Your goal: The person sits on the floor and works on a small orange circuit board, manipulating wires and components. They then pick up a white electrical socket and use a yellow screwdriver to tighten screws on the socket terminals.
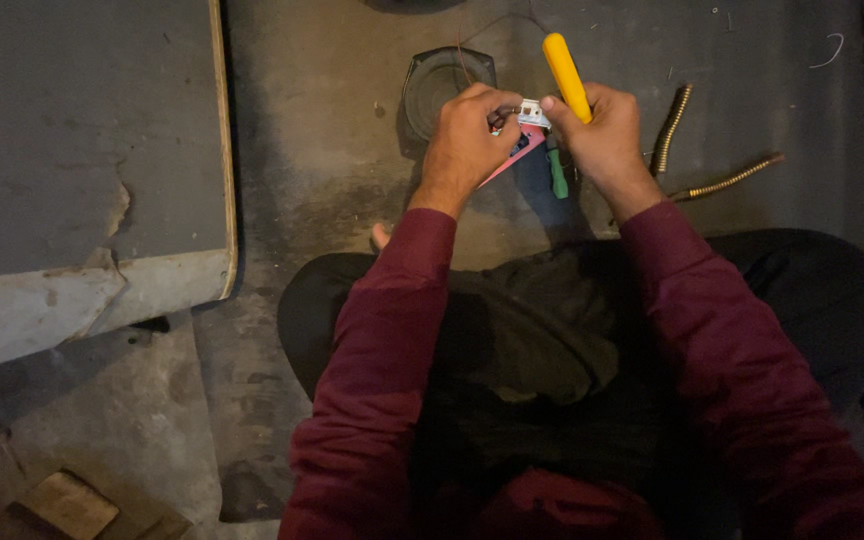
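A small white electrical part, perhaps a connector or switch piece, sits upper centre of the frame, pinched between both hands above the concrete floor. The left hand closes its fingertips on the part's left end, with small red and green bits showing at the fingers. The right hand is wrapped shut around a yellow-handled screwdriver, handle pointing up and away, its tip hidden at the part. Judging by this, the work on the part looks under way, not finished: tool and part are engaged, nothing set down. Just below lie a pink card and a green-handled tool. Behind the hands sits a dark round speaker; 2 flexible metal conduits lie right; a grey board fills upper left
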